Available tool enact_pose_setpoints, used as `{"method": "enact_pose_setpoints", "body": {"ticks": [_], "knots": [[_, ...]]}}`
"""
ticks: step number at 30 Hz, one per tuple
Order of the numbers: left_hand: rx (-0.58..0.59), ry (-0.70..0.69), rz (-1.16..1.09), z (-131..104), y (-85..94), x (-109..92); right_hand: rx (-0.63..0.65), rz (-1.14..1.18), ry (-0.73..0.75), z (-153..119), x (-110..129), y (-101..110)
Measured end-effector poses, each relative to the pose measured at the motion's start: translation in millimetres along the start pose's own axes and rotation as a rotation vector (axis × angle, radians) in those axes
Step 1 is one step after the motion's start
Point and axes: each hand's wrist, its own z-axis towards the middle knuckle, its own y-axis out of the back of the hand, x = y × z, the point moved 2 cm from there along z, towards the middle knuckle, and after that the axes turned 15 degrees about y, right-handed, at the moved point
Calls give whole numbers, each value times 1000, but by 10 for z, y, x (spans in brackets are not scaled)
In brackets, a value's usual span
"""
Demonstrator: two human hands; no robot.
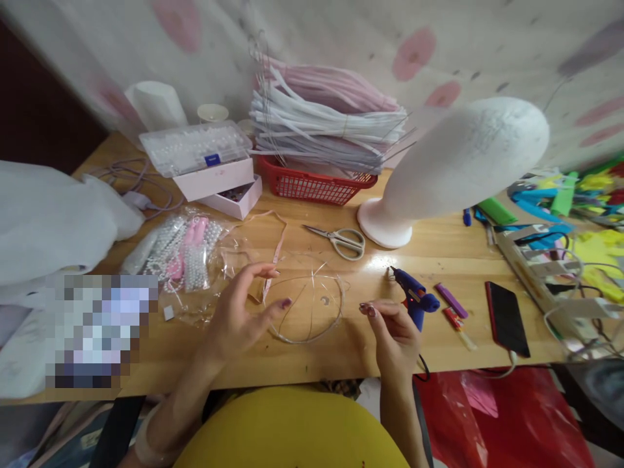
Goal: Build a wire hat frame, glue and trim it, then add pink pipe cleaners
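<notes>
My left hand [244,315] is open, thumb and fingers apart, over the left side of a thin wire hoop [298,340]. The hoop lies on the wooden table [341,357], with fine wires crossing inside it. To the hoop's right, my right hand [397,335] is closed in a pinch; whatever is between its fingertips is too small to make out. Just beyond that hand lies a blue glue gun [412,291] with a small red light. Scissors [347,243] rest behind the hoop, and a pink measuring tape [279,242] runs behind my left hand.
A white foam head stand [453,162] rises at the back right. Behind the hoop, a red basket [316,185] holds bundled white and pink strips. Bagged pearl strands [195,250] lie left. A phone [507,318] and power strip [531,279] are right.
</notes>
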Motion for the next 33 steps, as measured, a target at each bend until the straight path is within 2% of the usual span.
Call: {"method": "enact_pose_setpoints", "body": {"ticks": [3, 8, 14, 18, 22, 26, 30, 33], "knots": [[101, -40, 86, -12, -96, -147, -31, -22, 36, 56, 37, -38], [252, -79, 146, 53, -214, -320, 105, -106, 79, 105, 107, -173], [367, -121, 199, 217, -152, -316, 35, -175, 112, 132, 173, -175], [433, -162, 223, 304, -89, -341, 51, -169, 138, 173, 184, -141], [414, -199, 259, 326, -100, -372, 67, -197, 157, 184, 172, -152], [321, -188, 202, 257, -109, -342, -3, -187, 104, 150, 165, -177], [167, -183, 179, 180, 6, -257, -117, -221, 117, 128, 184, -155], [157, -155, 125, 155, 102, -183, -183, -211, 158, 134, 201, -109]]}}
